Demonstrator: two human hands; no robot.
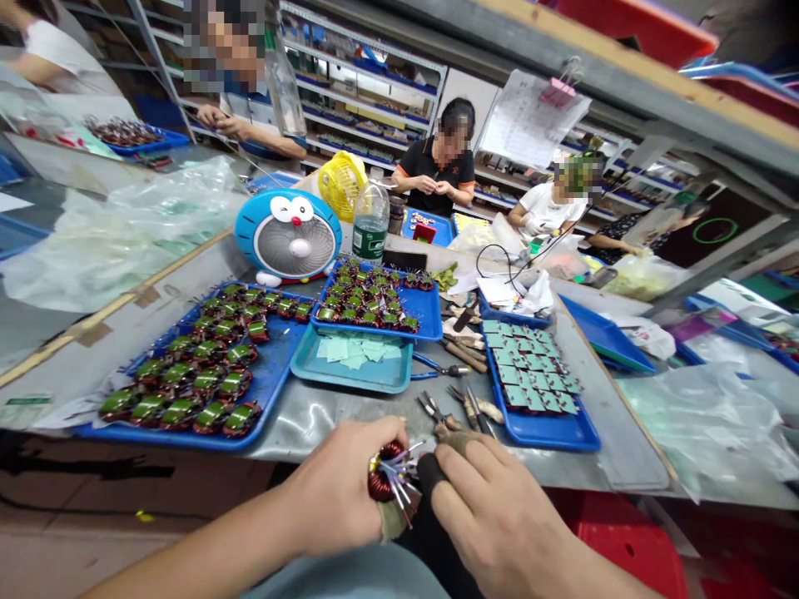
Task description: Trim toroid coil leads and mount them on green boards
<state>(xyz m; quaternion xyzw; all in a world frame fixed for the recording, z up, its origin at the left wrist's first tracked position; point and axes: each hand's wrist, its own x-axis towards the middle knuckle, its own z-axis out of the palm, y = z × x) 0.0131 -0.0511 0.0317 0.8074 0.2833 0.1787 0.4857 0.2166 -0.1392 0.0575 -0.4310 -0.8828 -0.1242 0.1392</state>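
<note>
Coil (384, 474): copper-red winding, silver leads. Trays (275, 399): blue, bearing coils (178, 412) with green tops over dark red. Dish (349, 383): teal, with pale green slips (355, 351). Fan (288, 233): blue and white, cartoon face. Basket (342, 185): yellow lattice.

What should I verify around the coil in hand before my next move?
1. Left hand on the copper-wound toroid coil: ok, the coil sits in the fingers.
2. Wire leads of the coil: cannot tell; they fan out, but their condition is too small to judge.
3. Right hand: cannot tell whether it holds anything; it is beside the coil, next to a dark object.
4. Pliers: ok, they lie on the bench near the hands.
5. Blue tray: ok, its coils lie in rows, apart from the hands.
</note>
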